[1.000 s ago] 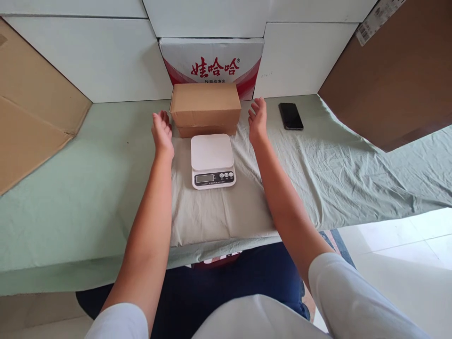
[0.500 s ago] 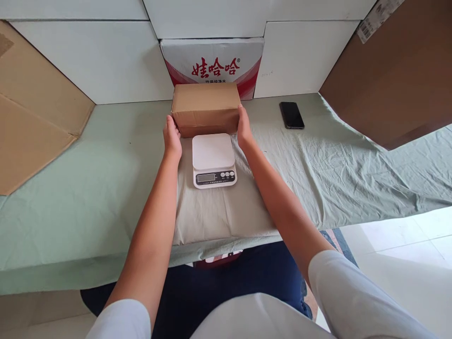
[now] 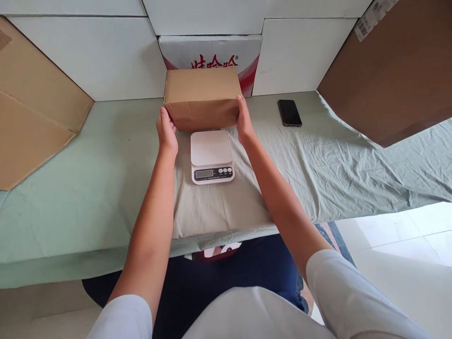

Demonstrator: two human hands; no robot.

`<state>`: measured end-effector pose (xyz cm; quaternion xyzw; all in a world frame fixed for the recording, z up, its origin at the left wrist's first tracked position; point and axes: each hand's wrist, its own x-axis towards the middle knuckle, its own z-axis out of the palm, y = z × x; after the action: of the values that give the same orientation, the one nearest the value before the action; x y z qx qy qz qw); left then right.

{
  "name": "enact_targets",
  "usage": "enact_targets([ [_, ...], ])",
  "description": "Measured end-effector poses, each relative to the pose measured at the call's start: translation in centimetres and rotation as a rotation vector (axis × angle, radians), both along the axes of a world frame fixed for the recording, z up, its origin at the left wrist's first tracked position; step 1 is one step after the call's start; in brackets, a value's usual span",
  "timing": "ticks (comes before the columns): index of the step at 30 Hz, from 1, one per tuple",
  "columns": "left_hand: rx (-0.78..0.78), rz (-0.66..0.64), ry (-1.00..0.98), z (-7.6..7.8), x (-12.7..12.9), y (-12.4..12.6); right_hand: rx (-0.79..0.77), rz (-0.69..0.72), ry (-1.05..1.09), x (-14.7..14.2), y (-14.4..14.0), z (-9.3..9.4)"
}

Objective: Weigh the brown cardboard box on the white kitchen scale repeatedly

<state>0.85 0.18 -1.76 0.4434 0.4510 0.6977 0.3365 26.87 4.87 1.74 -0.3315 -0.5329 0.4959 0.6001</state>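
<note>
A brown cardboard box (image 3: 203, 99) is held between both hands, raised just behind the kitchen scale. My left hand (image 3: 166, 130) grips its left end, thumb on the front corner. On the right end, my right hand (image 3: 244, 118) presses with the thumb at the front edge; the other fingers of both hands are partly hidden by the box. The white digital kitchen scale (image 3: 212, 149) lies on the cloth between my forearms, its display and buttons facing me and nothing on its platform.
A black phone (image 3: 290, 113) lies on the green cloth (image 3: 106, 179) to the right. Large cardboard panels stand at the left (image 3: 38, 108) and right (image 3: 391, 75). Behind the box is a white and red carton (image 3: 212, 46) against white panels (image 3: 88, 56).
Both hands have lifted the box; it appears higher and larger, covering more of the red lettering behind it. The scale and phone have stayed in place on the cloth.
</note>
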Motion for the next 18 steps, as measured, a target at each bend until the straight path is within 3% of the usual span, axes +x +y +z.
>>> enact_targets([
  [3, 0.031, 0.025, 0.025, 1.7, 0.2, -1.8, 0.056, 0.065, -0.061, 1.0, -3.1, 2.2],
  [6, 0.058, 0.016, 0.033, 2.5, 0.7, -5.1, 0.064, 0.105, -0.105, 2.3, -6.8, 3.0],
  [12, 0.045, 0.053, 0.012, 2.5, 3.1, -13.6, 0.057, 0.172, -0.168, 4.2, -12.4, 1.0],
  [18, 0.075, 0.138, 0.162, 1.4, 3.9, -16.6, 0.075, 0.132, -0.137, 4.0, -15.0, 0.4],
])
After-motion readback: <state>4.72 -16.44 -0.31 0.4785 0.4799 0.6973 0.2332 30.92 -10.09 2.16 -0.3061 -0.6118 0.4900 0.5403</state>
